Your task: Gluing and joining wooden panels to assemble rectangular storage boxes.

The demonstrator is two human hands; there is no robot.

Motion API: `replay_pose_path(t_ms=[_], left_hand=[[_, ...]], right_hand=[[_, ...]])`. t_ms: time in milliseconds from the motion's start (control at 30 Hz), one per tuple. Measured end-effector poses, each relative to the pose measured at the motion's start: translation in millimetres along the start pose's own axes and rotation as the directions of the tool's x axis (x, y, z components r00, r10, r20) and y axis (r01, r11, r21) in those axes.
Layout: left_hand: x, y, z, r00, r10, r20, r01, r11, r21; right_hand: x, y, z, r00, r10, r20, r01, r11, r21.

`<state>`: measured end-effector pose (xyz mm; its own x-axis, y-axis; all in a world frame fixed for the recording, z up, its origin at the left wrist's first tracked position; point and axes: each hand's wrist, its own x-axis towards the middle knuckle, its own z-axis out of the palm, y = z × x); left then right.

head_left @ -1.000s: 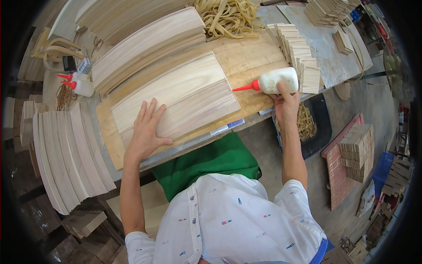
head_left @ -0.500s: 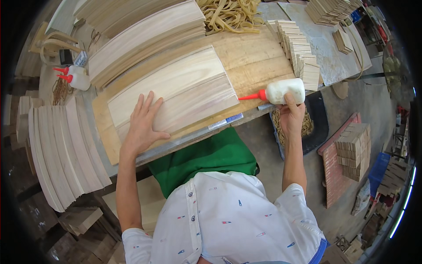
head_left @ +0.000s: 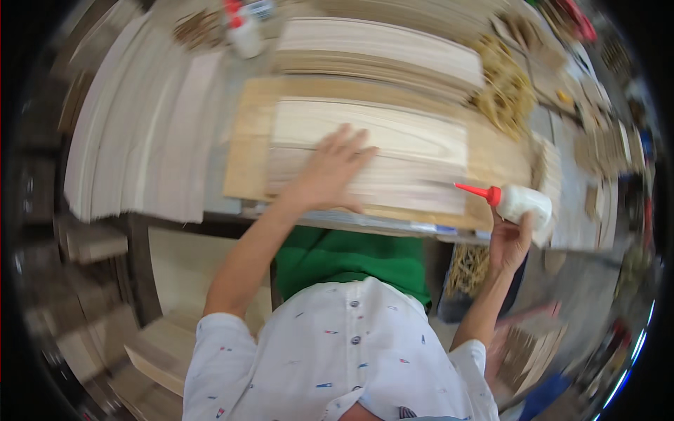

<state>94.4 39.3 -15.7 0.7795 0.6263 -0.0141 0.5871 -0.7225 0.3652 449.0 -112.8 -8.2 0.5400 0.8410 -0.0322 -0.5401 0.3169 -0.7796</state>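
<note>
My left hand (head_left: 330,168) lies with spread fingers on a pale wooden panel (head_left: 414,137). That panel rests on a larger yellowish board (head_left: 246,154) on the workbench. In my right hand (head_left: 509,242) is a white squeeze glue bottle (head_left: 525,205) with a red cap and pointed nozzle, held on its side. Its nozzle points left, the tip over the panel close to its right end; whether it touches is too blurred to tell. Below the bench edge a green cloth (head_left: 351,259) covers my lap.
Behind the panel stands a stack of similar boards (head_left: 379,42); rubbery yellow strips (head_left: 502,88) lie to its right. More boards (head_left: 140,133) are on the left, near another red-tipped bottle (head_left: 246,36). Small wood pieces (head_left: 546,165) line the right side. A dark bin (head_left: 470,281) stands below.
The whole view has turned and shifted, with motion blur. The nozzle tip has gone from the panel's near right corner to slightly farther up its right end. My left hand still lies on the panel.
</note>
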Motion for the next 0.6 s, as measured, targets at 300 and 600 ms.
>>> replay_pose_path(t_ms=[300,600], left_hand=[[-14,-4,19,0.987,-0.126,-0.105,0.086,0.944,-0.319],[-12,-2,32,0.96,-0.156,-0.231,0.115,0.977,-0.181]], right_hand=[[37,111,228,0.699,0.386,0.602,-0.258,0.921,-0.291],[33,191,306,0.38,0.693,0.612,-0.192,0.707,-0.681]])
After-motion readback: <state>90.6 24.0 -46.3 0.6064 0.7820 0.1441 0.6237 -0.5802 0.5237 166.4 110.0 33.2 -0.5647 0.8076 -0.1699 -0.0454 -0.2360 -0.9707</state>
